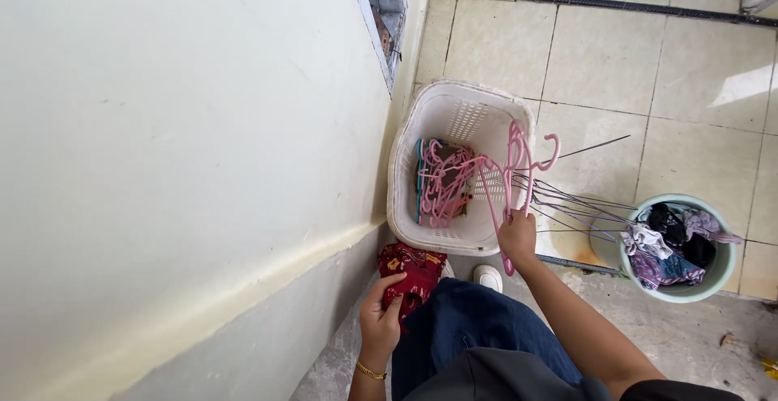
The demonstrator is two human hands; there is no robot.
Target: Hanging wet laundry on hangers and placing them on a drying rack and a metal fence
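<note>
Pink hangers [486,174] gripped in right hand [517,237], over white basket [405,182]

Right hand [517,237] hid the pink hanger's [514,176] lower stem. Tangled hangers covered the contents of the white basket [454,109]; pieces untellable. Red patterned cloth [411,270] partly behind left hand [381,317]. Far-right bucket's [720,271] clothes too small to sort.

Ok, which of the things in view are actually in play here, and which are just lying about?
In play:
- left hand gripping the red patterned garment
- right hand holding a pink hanger
- white laundry basket with more hangers inside

Lying about:
- green bucket of clothes
- metal rods on the tiled floor
</note>
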